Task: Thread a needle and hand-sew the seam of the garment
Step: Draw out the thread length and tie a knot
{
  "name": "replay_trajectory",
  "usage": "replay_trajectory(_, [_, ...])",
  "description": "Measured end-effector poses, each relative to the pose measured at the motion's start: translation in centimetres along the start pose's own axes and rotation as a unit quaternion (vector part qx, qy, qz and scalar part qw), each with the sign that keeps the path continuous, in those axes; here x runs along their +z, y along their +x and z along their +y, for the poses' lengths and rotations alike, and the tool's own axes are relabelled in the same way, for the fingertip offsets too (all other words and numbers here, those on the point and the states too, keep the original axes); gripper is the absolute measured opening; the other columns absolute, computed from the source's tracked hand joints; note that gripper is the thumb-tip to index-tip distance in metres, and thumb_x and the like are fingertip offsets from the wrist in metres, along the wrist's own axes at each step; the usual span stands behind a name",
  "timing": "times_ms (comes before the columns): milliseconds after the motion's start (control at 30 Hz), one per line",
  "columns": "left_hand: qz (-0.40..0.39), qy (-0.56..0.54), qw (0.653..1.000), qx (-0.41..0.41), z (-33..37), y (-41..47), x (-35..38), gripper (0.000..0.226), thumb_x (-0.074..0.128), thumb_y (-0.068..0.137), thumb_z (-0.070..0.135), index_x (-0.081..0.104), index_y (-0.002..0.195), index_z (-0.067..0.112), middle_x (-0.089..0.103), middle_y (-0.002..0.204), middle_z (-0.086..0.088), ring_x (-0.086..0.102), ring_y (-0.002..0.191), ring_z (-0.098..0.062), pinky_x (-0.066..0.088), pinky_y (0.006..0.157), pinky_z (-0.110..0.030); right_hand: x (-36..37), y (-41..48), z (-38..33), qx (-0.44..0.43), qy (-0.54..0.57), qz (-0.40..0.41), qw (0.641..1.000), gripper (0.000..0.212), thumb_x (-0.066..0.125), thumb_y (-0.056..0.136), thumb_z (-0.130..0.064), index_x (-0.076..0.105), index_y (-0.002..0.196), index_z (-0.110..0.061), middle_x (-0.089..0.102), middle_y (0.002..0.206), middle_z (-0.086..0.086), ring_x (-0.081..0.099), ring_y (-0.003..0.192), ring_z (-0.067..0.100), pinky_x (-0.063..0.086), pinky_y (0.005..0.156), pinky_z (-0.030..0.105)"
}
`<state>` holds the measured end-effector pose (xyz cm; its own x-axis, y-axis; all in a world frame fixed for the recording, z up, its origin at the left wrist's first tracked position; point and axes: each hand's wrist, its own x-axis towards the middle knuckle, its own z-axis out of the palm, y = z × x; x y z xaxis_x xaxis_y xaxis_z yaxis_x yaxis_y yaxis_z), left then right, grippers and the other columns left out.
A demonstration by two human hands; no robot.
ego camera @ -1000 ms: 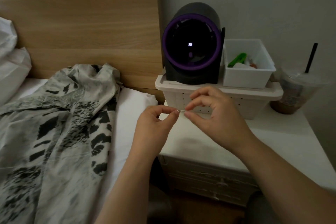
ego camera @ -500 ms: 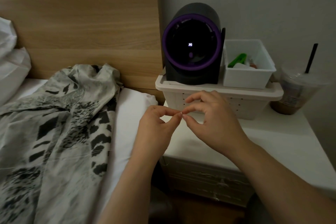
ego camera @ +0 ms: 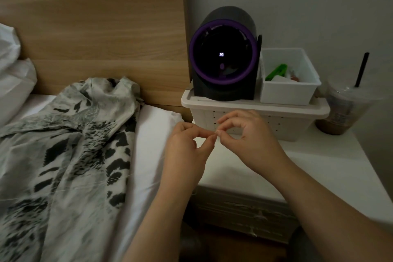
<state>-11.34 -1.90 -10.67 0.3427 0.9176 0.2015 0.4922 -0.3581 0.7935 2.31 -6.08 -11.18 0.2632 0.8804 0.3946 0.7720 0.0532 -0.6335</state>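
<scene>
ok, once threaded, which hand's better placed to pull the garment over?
Probably left. The left hand is nearer the garment on the bed; the right hand is over the nightstand. Both pinch at the needle.

The garment (ego camera: 70, 155), pale grey with black animal-print patches, lies spread and rumpled on the bed. A thin white thread (ego camera: 110, 181) crosses it toward the left hand (ego camera: 187, 151). Left and right hand (ego camera: 253, 140) pinch fingertip to fingertip at a tiny glint, the needle (ego camera: 216, 133), barely visible.
</scene>
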Motion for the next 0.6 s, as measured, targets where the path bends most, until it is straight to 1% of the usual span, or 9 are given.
replay_trajectory(67, [-0.011, -0.020, 1.000, -0.019, -0.1, 0.1, -0.2, 0.006, 0.065, 0.087, 0.033, 0.065, 0.082, 0.036, 0.046, 0.094, 0.017, 0.045, 0.080, 0.006, 0.031, 0.064, 0.005, 0.0, 0.0, 0.1, 0.015, 0.013, 0.002, 1.000, 0.006, 0.062, 0.085, -0.028, 0.063, 0.079, -0.031, 0.050, 0.091, -0.026, 0.041, 0.098, -0.001, 0.024, 0.081, 0.005])
replay_trajectory(167, [-0.021, -0.022, 0.999, -0.038, -0.2, 0.2, -0.3, 0.010, 0.065, 0.087, 0.034, 0.063, 0.080, 0.040, 0.047, 0.099, 0.016, 0.044, 0.085, 0.011, 0.031, 0.064, 0.006, 0.0, 0.0, 0.3, 0.019, 0.010, 0.011, 1.000, 0.006, 0.061, 0.086, -0.029, 0.062, 0.081, -0.031, 0.052, 0.095, -0.021, 0.042, 0.099, 0.001, 0.025, 0.081, 0.007])
replay_trajectory(300, [-0.044, 0.002, 0.998, -0.044, -0.2, 0.1, -0.2, 0.008, 0.065, 0.087, 0.038, 0.062, 0.082, 0.043, 0.049, 0.106, 0.014, 0.046, 0.089, 0.001, 0.035, 0.062, 0.002, 0.0, 0.0, 0.3, 0.005, 0.005, 0.022, 1.000, 0.006, 0.060, 0.087, -0.029, 0.063, 0.082, -0.029, 0.052, 0.097, -0.020, 0.039, 0.098, -0.002, 0.026, 0.081, 0.008])
replay_trajectory(367, [-0.061, -0.012, 0.997, -0.045, -0.4, 0.1, -0.4, 0.009, 0.065, 0.087, 0.038, 0.066, 0.094, 0.042, 0.053, 0.111, 0.014, 0.052, 0.092, 0.000, 0.036, 0.060, 0.001, 0.0, -0.1, 0.2, -0.008, 0.007, 0.023, 1.000, 0.006, 0.060, 0.087, -0.028, 0.064, 0.083, -0.027, 0.052, 0.097, -0.019, 0.038, 0.096, -0.003, 0.027, 0.082, 0.008])
replay_trajectory(433, [-0.090, -0.074, 0.990, -0.082, -0.7, 0.1, -0.9, 0.029, 0.065, 0.087, 0.037, 0.063, 0.116, 0.039, 0.060, 0.112, 0.013, 0.061, 0.080, 0.004, 0.041, 0.057, -0.005, -0.1, -0.1, 0.2, -0.018, 0.006, 0.024, 1.000, 0.006, 0.060, 0.087, -0.027, 0.066, 0.084, -0.026, 0.053, 0.098, -0.018, 0.038, 0.097, -0.003, 0.028, 0.082, 0.008])
replay_trajectory(467, [-0.094, -0.142, 0.979, -0.112, -0.8, 0.1, -1.3, 0.035, 0.064, 0.088, 0.034, 0.060, 0.122, 0.036, 0.065, 0.107, 0.010, 0.063, 0.072, 0.005, 0.044, 0.058, -0.010, -0.2, -0.1, 0.2, -0.022, 0.006, 0.025, 0.999, 0.006, 0.061, 0.087, -0.026, 0.066, 0.085, -0.025, 0.053, 0.098, -0.017, 0.039, 0.097, -0.002, 0.028, 0.083, 0.008])
replay_trajectory(500, [-0.087, -0.230, 0.959, -0.141, -0.8, 0.1, -1.8, 0.036, 0.064, 0.088, 0.028, 0.060, 0.123, 0.033, 0.067, 0.102, 0.008, 0.064, 0.067, 0.003, 0.046, 0.059, -0.015, -0.2, -0.1, 0.2, -0.023, 0.007, 0.025, 0.999, 0.006, 0.061, 0.087, -0.025, 0.067, 0.085, -0.024, 0.053, 0.098, -0.017, 0.039, 0.098, -0.002, 0.028, 0.083, 0.009])
replay_trajectory(533, [-0.070, -0.322, 0.929, -0.168, -0.9, 0.3, -2.2, 0.033, 0.064, 0.089, 0.021, 0.063, 0.121, 0.028, 0.069, 0.097, 0.006, 0.065, 0.065, 0.001, 0.048, 0.058, -0.018, -0.2, 0.0, 0.3, -0.022, 0.006, 0.025, 0.999, 0.006, 0.061, 0.087, -0.025, 0.067, 0.085, -0.024, 0.053, 0.098, -0.017, 0.039, 0.098, -0.001, 0.028, 0.084, 0.009])
replay_trajectory(600, [-0.020, -0.487, 0.849, -0.203, -1.0, 0.7, -2.9, 0.027, 0.063, 0.087, 0.011, 0.067, 0.111, 0.020, 0.072, 0.091, 0.004, 0.066, 0.064, -0.004, 0.050, 0.053, -0.018, -0.2, 0.0, 0.4, -0.021, 0.004, 0.026, 0.999, 0.006, 0.062, 0.087, -0.024, 0.068, 0.085, -0.023, 0.053, 0.098, -0.017, 0.040, 0.098, 0.000, 0.028, 0.084, 0.012])
